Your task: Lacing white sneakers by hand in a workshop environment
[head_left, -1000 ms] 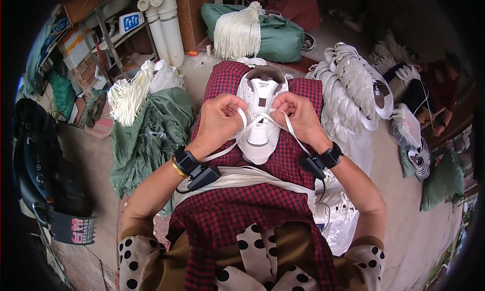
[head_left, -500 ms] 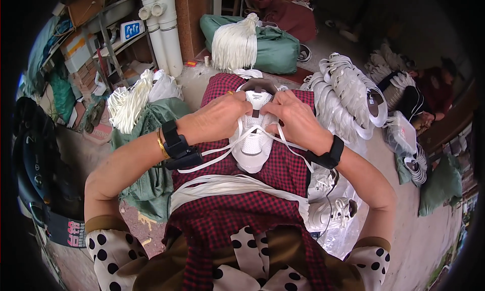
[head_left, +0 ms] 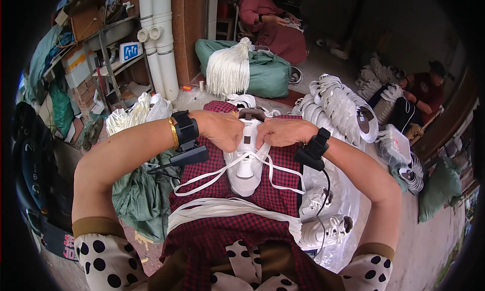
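A white sneaker [head_left: 244, 182] with a brown collar lies on my lap, its toe toward me. My left hand [head_left: 221, 131] is closed on the left side of its lacing opening. On the opposite side my right hand [head_left: 288, 131] is closed too, thumb and fingers pinching near the upper eyelets. What lies right under the fingertips is hidden. A white shoelace [head_left: 206, 182] crosses over the tongue, and its loose ends spread to both sides on the red-and-black checked apron [head_left: 280, 182]. A bundle of white laces [head_left: 217, 210] lies across my lap, nearer my body.
Finished-looking white sneakers [head_left: 331, 230] rest on clear plastic at my right. Beyond them are stacked shoe uppers [head_left: 336, 106]. Ahead, a green sack [head_left: 273, 79] bears a hank of laces [head_left: 228, 71]. Two people [head_left: 270, 18] sit farther back. White pipes [head_left: 160, 48] stand at the left.
The view has tipped up, so the sneaker and lap sit lower in the picture. Both hands have turned, with knuckles now more on top and fingers curled in at the shoe's sides.
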{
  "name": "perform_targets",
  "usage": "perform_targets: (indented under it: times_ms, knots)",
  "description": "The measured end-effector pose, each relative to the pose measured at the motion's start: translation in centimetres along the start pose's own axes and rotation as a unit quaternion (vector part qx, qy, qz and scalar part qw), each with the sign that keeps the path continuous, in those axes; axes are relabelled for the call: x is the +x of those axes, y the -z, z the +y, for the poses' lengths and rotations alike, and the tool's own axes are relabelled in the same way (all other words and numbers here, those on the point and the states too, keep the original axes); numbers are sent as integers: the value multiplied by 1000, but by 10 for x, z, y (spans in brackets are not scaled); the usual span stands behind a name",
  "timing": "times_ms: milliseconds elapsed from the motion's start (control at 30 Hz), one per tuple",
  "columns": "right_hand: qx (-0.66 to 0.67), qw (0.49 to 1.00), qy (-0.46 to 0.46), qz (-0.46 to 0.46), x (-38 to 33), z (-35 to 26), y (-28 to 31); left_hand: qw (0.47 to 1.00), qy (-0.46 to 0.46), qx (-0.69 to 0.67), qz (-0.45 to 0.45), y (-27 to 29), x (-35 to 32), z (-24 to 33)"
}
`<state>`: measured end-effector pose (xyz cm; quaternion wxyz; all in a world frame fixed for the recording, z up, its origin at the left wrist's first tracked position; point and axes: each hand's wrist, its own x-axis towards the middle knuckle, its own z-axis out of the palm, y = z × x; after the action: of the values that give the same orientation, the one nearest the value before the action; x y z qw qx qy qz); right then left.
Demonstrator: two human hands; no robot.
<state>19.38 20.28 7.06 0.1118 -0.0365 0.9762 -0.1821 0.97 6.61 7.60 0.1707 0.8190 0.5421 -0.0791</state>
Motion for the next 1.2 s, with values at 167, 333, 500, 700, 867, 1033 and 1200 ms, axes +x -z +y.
perform_targets:
  times_ms: [167, 333, 500, 700, 867, 1033, 1200]
  knots:
    - [-16, 993, -113, 22, 10, -32, -5, 993, 87, 38, 71, 1, 7, 17]
    - [36, 969, -89, 227, 5, -12, -42, 985, 118, 60, 114, -3, 6, 30]
    - [462, 827, -94, 306, 7, -10, -41, 984, 125, 9, 125, -16, 6, 24]
    - [463, 811, -38, 357, 1, -9, -61, 882, -54, -344, 318, -30, -1, 38]
    - [466, 819, -3, 335, -8, -12, -55, 834, 31, -453, 315, -40, -16, 62]
    - [390, 847, -1, 361, -2, -17, -60, 739, 38, -604, 296, -58, 4, 48]
    - [460, 810, -31, 363, -7, -27, -51, 752, 79, -571, 319, -60, 8, 46]
